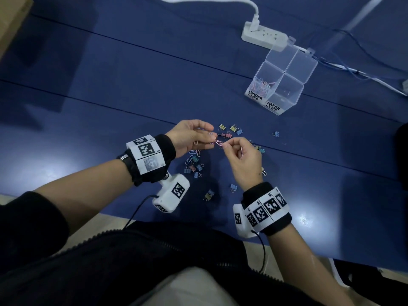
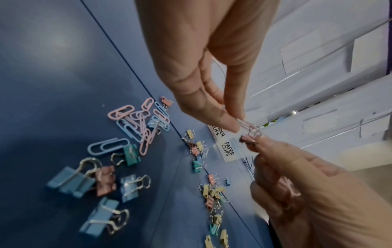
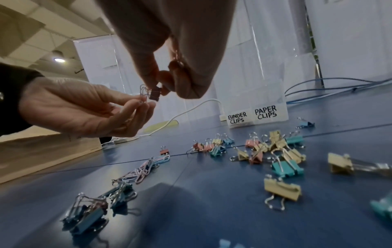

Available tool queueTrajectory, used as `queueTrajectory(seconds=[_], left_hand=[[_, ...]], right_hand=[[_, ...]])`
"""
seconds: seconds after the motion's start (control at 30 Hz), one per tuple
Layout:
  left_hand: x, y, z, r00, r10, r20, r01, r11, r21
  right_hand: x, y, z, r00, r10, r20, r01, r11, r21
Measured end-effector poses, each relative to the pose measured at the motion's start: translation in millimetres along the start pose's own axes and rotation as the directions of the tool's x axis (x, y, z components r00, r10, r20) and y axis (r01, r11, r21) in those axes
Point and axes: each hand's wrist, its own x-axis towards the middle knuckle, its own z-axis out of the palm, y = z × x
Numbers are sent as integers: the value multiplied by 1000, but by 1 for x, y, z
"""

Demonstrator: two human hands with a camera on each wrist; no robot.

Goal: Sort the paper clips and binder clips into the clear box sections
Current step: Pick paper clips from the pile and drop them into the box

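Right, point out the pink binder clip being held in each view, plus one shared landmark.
Head: pink binder clip at centre, between the fingertips of both hands, mostly hidden.
Left wrist: right of centre, pinched from below.
Right wrist: upper centre, under the fingertips.
Shared landmark: the PAPER CLIPS label.

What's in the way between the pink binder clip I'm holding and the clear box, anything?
Nothing on the table blocks that path. But the pink binder clip, pinched by your right hand, is tangled with the paper clips your left hand holds. The clear box stands open, beyond bare blue table.
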Motion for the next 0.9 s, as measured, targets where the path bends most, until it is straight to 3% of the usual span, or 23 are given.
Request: queueTrajectory(seconds=[0.3,0.43,0.67,0.9], left_hand=[[-3,0,0,998,3,62,-3,1000,6],[-4,-1,3,999,14,44,-12,999,-41],[-7,-4,4,988,-47,150,45,999,21],[-7,4,0,987,5,158,-11,999,39]], right_hand=[[-6,-1,-5,984,-179,9,179,978,-109],[-10,0,-6,958,-267,103,283,940,-191],[-6,3,-6,953,-301,27,299,927,-226],[-7,1,-11,941,-319,111,335,926,-176]])
